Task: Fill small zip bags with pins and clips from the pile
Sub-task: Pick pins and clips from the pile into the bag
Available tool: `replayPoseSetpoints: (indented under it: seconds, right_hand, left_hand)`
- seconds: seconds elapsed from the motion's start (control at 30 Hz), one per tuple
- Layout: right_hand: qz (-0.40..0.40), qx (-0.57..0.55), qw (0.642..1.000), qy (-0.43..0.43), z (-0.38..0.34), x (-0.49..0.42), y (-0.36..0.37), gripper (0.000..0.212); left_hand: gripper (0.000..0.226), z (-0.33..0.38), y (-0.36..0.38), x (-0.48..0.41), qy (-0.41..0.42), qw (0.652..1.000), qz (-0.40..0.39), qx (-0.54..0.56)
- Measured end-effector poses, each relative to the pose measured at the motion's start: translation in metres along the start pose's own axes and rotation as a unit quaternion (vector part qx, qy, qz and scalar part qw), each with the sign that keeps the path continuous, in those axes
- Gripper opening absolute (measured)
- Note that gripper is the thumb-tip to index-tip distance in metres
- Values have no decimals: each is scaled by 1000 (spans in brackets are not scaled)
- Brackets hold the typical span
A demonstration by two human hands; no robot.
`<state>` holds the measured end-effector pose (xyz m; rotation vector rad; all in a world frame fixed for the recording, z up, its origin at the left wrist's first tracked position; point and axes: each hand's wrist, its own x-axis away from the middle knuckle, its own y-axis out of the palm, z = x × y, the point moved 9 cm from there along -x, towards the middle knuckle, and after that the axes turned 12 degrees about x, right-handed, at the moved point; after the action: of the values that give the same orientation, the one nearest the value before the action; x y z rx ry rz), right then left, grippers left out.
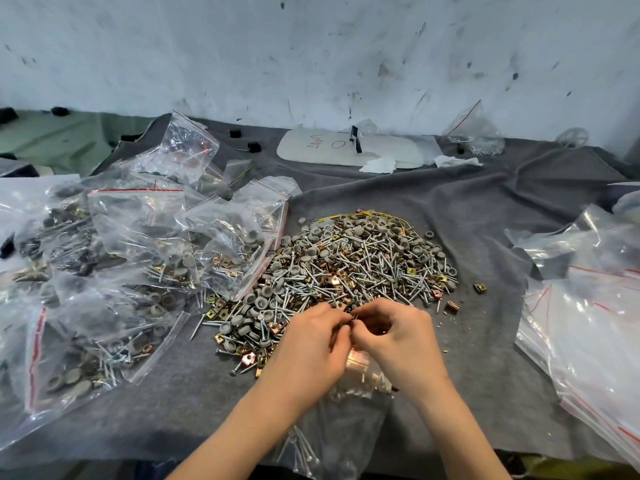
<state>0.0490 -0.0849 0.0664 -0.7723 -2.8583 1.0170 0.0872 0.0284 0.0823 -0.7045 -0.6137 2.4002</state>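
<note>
I'm working over a small workshop packing station: a scuffed, grimy wall [311, 46], a grey felt cloth [478, 209], a pile [346, 265] of screws, clips and caps, filled zip bags [138, 237] left, empty zip bags [588, 313] right.

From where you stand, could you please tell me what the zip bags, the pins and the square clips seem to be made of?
Bags: thin clear plastic film, glossy, crinkled, red zip strips. Pins: likely steel, silvery with bright glints. Clips: probably plated sheet metal, folded squares shining brassy or coppery.
</note>
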Motion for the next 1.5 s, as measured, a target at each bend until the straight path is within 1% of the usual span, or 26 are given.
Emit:
replayPoseSetpoints:
  seconds: [0.07,0.1,0.2,0.27,0.37,0.47,0.63,0.77,0.83,0.93,1.03,1.17,1.3,1.4,1.5]
  right_hand:
    - [29,41,997,-50,-11,3,-5,9]
    - [45,66,993,-82,-18,5,-8,9]
    - [80,140,968,-193,-41,12,-11,12]
    - [93,172,950,-245,-51,16,-10,17]
    - [102,186,939,-270,-55,16,-10,19]
    - [92,193,936,-280,-56,14,-8,20]
    - [64,192,933,-297,-57,13,-5,22]
    - [61,199,930,-304,-58,12,-6,23]
    - [66,206,927,-306,-59,13,-6,22]
    - [83,200,925,-313,-61,13,-9,17]
    - [101,172,933,-299,-60,11,-15,15]
    - [102,141,943,-284,-57,9,-18,12]
    - [62,97,962,-250,-47,4,-14,13]
    - [45,57,973,-220,-39,3,-12,14]
    - [41,42,979,-197,-32,3,-8,15]
  left_hand:
    - [17,-12,-6,-2,-74,994,30,79]
    - [22,-21,-7,-2,-118,985,35,125]
    - [34,-38,-3,-3,-204,955,10,215]
    - [38,-45,1,-2,-252,930,-12,267]
    - [30,-50,12,2,-304,879,-51,363]
    - [23,-50,16,3,-309,862,-64,397]
    - [27,-52,13,3,-307,858,-49,408]
    - [23,-52,15,3,-301,855,-51,420]
    - [22,-52,16,4,-303,854,-51,421]
    - [29,-49,19,4,-299,848,-60,434]
    - [30,-46,19,3,-293,844,-55,446]
    - [30,-44,16,2,-271,860,-55,428]
    - [31,-42,12,1,-255,887,-65,380]
    - [33,-41,12,0,-255,897,-67,355]
    - [31,-41,12,-1,-253,906,-66,334]
